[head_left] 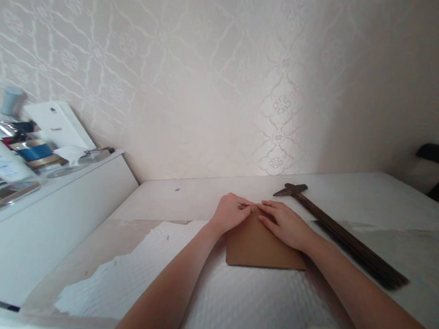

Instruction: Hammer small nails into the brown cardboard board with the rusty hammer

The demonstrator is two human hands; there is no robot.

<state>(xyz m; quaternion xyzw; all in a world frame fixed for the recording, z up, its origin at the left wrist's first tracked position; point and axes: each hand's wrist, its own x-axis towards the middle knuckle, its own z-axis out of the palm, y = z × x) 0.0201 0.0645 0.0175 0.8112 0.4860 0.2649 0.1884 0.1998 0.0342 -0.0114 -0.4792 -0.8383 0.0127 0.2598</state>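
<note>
Cardboard (265, 250), a brown piece, sits mid-scene over the surface (187, 198), its far end at both hands. At far left, a white cabinet (57, 214) bears crowded bottles and boxes; its side bounds the room for moving that way. Between it and the cardboard stretches a white textured patch (131, 265), leaving sideways room. The left hand (229, 214) has its fingers curled in at the far left edge; whether they pinch the cardboard or something small, I cannot tell. The piece should be light, fairly stiff, hardly slippery, and prone to creasing rather than breaking; the bare near corners look like good places to take hold. The right hand (287, 226) rests over the right side, thumb apart from its other fingers; its grip is unclear. Just right, a hammer (340, 227) narrows the room.
</note>
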